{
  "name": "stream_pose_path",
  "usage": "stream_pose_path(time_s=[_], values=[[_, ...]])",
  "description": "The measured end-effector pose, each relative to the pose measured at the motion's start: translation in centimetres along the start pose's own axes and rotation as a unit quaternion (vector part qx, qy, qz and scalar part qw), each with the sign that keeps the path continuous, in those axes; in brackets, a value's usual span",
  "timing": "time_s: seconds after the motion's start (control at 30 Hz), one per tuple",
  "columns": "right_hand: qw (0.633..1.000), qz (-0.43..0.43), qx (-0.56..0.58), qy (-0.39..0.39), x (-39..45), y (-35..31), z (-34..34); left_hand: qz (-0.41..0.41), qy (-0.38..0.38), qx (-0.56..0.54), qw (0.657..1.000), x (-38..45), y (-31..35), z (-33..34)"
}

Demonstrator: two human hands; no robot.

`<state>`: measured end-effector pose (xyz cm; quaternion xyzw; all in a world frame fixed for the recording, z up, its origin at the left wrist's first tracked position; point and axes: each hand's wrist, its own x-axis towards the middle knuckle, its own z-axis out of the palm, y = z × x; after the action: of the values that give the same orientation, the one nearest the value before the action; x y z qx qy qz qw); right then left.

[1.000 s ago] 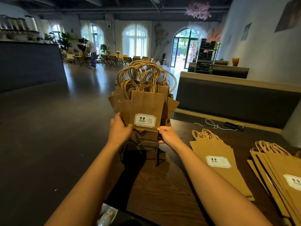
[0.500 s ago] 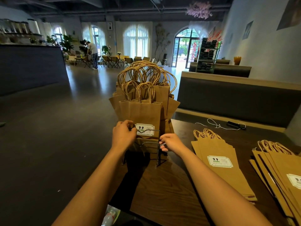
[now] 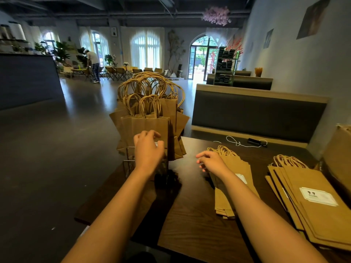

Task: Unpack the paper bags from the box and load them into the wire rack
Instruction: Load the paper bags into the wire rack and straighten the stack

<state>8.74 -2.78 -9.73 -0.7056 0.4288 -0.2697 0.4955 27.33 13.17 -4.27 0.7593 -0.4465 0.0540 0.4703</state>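
Counter (image 3: 190, 224), dark wood, carrying all task items.

Near right corner: flat stack of bags (image 3: 313, 202), labels up, lying untouched, overhanging the right edge slightly.

Middle, just left of that: second stack (image 3: 228, 196), smaller, handles pointing away. The right hand (image 3: 210, 162) is hovering over its handle end, fingers loosely spread and grasping nothing; a second ago it was at the rack steadying a bag, so it is now travelling back for the next one.

Right edge, farther back: box (image 3: 340, 158), only a corner showing; contents cannot be told.

Far left corner: wire rack (image 3: 129, 160), standing upright, packed with bags (image 3: 150, 122) on end, handles up. The front bag, held raised above the rack a second ago, is now sitting down in the front slot. The left hand (image 3: 148, 149) is resting against that bag's face, fingers curled over its label; whether it is pinching the paper cannot be told.

Reading: one more bag is loaded and the cycle is restarting. Two stacks are waiting; the rack is looking nearly full, so remaining space may be tight.

Far edge: white cable (image 3: 237, 143), small black device beside it.
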Motion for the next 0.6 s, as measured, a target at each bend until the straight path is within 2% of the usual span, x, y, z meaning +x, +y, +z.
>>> stream_pose_path(time_s=[0.17,0.23,0.33,0.4,0.47,0.5,0.6], values=[[0.986,0.03,-0.134,0.099,-1.5,3.2,-5.2,0.051,-0.021,-0.055,0.997,-3.1,4.5,3.8],[0.956,0.071,-0.245,0.148,-2.6,4.6,-7.1,0.053,-0.058,-0.088,0.993,-4.9,6.0,5.8],[0.894,0.143,-0.392,0.166,-4.3,7.4,-8.4,0.037,-0.176,-0.085,0.98,-8.0,7.6,10.1],[0.896,0.158,-0.371,0.186,-5.4,9.0,-7.9,0.003,-0.255,-0.074,0.964,-10.2,7.4,13.7],[0.901,0.134,-0.332,0.244,-6.3,10.5,-7.4,-0.024,-0.3,-0.068,0.951,-12.6,6.9,16.0],[0.898,0.118,-0.323,0.274,-6.6,10.9,-7.1,-0.026,-0.302,-0.06,0.951,-13.7,6.7,16.8],[0.894,0.102,-0.298,0.319,-7.1,11.2,-7.3,-0.019,-0.234,-0.052,0.971,-15.3,6.6,17.7]])
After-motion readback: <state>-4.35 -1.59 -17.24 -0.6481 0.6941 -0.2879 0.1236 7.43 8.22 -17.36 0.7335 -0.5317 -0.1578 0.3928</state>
